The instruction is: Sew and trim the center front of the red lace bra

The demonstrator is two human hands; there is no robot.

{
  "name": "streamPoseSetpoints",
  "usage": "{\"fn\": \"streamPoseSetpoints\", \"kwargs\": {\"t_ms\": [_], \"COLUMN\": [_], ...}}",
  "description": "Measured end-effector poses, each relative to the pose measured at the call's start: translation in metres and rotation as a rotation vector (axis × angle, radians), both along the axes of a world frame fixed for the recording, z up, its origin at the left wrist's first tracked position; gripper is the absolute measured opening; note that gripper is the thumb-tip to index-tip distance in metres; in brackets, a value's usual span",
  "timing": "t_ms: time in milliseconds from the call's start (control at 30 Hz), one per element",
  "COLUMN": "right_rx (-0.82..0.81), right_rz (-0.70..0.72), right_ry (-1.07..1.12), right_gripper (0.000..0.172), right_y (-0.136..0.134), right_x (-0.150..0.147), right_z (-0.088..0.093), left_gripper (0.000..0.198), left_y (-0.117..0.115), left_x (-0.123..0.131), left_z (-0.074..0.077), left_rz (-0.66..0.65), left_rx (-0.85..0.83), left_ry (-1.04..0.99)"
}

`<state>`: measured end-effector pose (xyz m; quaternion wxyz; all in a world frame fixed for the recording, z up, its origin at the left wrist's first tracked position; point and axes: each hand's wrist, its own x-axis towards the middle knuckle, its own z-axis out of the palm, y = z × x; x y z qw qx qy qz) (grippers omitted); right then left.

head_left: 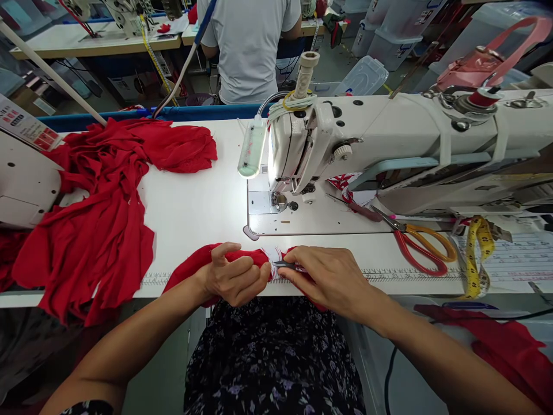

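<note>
At lower centre, the left hand clasps red cloth, the right hand grips snips; seemingly light, limp, the cloth is best pinched beside its white threads.

White-topped table behind — grey floor, translucent plastic bins stacked toward upper right.

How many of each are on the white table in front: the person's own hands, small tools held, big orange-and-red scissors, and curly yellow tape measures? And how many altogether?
Hands: 2 (left hand, right hand)
Held small tool: 1
Big scissors: 1
Yellow tape measure: 1
Total: 5
</note>
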<state>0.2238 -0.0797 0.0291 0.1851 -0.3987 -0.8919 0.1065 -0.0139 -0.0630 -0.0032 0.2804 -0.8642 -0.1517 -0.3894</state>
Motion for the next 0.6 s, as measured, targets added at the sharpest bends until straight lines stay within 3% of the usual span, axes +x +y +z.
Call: {"fn": "streamPoseSetpoints", "kwargs": {"t_ms": [133, 367, 600], "right_rx": [-0.061, -0.356, -0.418], "right_rz": [-0.006, -0.125, -0.091], "right_ry": [0.052, 0.244, 0.145], "right_gripper": [0.025, 0.023, 0.021], "right_y": [-0.001, 0.001, 0.002], "right_x": [-0.003, -0.004, -0.002], "right_z": [-0.002, 0.001, 0.010], "left_gripper": [0.024, 0.022, 0.020], "left_y": [0.000, -0.001, -0.001], "left_x": [0.001, 0.000, -0.001], "left_z": [0.001, 0.003, 0.001], "left_rz": [-0.003, 0.010, 0.003], "left_rx": [0.000, -0.017, -0.025], "left_ry": [-0.015, 0.005, -0.004]}}
